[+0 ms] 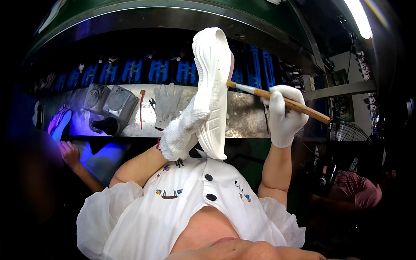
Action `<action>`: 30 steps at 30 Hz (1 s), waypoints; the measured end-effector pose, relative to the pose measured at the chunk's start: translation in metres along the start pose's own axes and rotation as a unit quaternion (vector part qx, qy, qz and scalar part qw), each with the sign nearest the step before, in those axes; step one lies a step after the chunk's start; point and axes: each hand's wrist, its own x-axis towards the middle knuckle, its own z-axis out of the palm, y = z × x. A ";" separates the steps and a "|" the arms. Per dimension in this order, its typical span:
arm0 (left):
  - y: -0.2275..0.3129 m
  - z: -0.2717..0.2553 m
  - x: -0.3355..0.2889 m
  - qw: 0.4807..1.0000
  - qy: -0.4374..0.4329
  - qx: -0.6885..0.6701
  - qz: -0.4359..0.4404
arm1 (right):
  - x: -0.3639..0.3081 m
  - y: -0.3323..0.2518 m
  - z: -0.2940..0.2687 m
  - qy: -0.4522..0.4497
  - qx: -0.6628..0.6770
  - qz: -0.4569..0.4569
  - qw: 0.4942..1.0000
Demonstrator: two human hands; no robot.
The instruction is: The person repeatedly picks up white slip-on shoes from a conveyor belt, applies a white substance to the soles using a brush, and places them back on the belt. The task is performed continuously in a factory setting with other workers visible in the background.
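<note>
In the head view, my gloved left hand [184, 134] grips the white shoe sole [212, 93], held upright over the front edge of the metal bench [248, 115]. My gloved right hand [287, 115] is closed around a brush [262, 93], bristles at the sole's right side. I judge the brushing unfinished; how much is done or left, I cannot tell.
</note>
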 end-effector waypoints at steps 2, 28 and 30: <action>0.005 0.000 0.003 0.999 -0.013 0.037 0.009 | -0.009 -0.002 -0.007 -0.011 -0.005 0.009 1.000; 0.189 -0.056 -0.015 0.924 -0.310 -0.102 0.200 | -0.041 0.000 0.011 0.148 0.172 0.203 0.953; 0.257 -0.057 0.003 0.896 -0.357 -0.139 0.226 | -0.040 -0.004 0.013 0.142 0.182 0.213 0.949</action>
